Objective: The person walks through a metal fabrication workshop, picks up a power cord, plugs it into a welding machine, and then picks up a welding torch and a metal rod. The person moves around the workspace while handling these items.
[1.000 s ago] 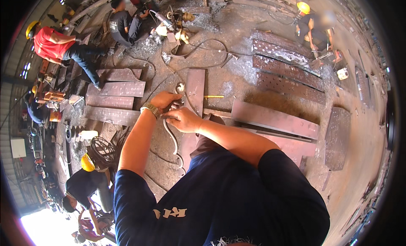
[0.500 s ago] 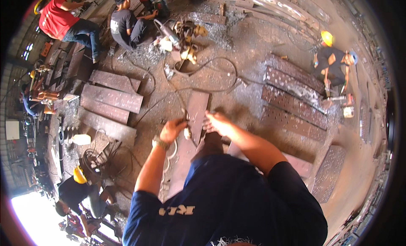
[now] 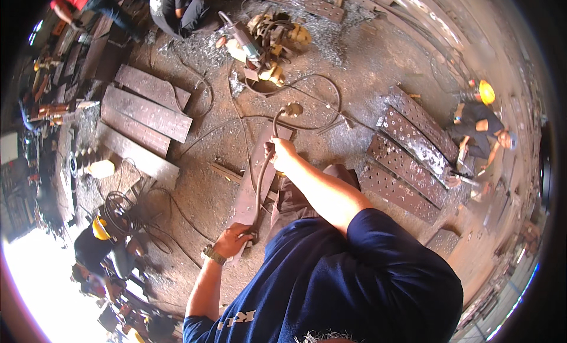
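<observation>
A thick brown cable (image 3: 260, 195) runs between my two hands over a long reddish-brown steel plate (image 3: 251, 192) on the ground. My right hand (image 3: 282, 153) is closed round the cable in front of me. Beyond that grip the cable arcs up and ends in a pale plug-like piece (image 3: 291, 110). Lower and to the left, my left hand (image 3: 232, 241), with a watch on its wrist, is closed on the cable's near end. A small light piece shows at those fingertips, too small to name.
Steel plates (image 3: 147, 113) lie at left, drilled plates (image 3: 407, 160) at right. An angle grinder (image 3: 245, 42) rests on a yellow-and-dark machine (image 3: 277, 39) ahead. Loose cables (image 3: 339, 101) cross the dirt floor. Several people squat or work around, one with a yellow helmet (image 3: 101, 228) at lower left.
My left hand has moved down toward me with the cable. My right hand, open before, now grips the cable, and its pale end stands out beyond it. My view has shifted.
</observation>
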Demonstrator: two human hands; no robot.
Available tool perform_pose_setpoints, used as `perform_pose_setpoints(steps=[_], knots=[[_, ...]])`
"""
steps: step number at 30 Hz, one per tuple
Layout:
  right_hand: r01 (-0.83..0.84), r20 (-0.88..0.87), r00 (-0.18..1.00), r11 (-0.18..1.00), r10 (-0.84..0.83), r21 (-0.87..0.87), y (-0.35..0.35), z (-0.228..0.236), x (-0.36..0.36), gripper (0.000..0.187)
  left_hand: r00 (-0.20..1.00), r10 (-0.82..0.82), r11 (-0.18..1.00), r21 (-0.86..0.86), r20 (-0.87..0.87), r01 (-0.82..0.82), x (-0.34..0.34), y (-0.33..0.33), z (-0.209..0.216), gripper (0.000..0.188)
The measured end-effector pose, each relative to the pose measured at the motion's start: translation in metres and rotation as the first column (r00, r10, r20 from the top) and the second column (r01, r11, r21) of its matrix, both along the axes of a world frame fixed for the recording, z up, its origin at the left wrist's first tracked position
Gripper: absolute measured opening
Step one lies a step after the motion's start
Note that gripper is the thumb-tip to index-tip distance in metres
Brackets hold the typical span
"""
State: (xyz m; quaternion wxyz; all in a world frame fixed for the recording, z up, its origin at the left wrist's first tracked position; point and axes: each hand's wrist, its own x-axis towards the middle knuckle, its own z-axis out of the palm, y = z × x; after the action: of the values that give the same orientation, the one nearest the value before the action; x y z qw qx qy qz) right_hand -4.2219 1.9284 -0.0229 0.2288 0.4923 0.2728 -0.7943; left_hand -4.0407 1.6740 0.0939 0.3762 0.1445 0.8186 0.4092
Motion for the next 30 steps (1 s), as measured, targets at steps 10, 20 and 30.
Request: perform_pose_setpoints(steps=[10,20,30], knots=[[-0.626,-0.349,0.168,0.373,0.922,0.684,0.023,0.039,0.035,0.013,0.153,0.76,0.156,0.052,0.632,-0.986,-0.195,0.084,-0.046,0.072],[-0.5,-0.26,-0.448,0.001,0.856,0.866,0.075,0.021,-0.012,0.033,-0.076,0.571,-0.366,0.171,0.818,-0.915,-0.22,0.103,-0.036,0.025],[-0.479,0.023,-0.144,-0.09,0.989,0.873,0.132,0.004,-0.08,0.03,-0.002,0.948,-0.102,0.298,0.319,-0.949,-0.182,0.145,-0.024,0.021]])
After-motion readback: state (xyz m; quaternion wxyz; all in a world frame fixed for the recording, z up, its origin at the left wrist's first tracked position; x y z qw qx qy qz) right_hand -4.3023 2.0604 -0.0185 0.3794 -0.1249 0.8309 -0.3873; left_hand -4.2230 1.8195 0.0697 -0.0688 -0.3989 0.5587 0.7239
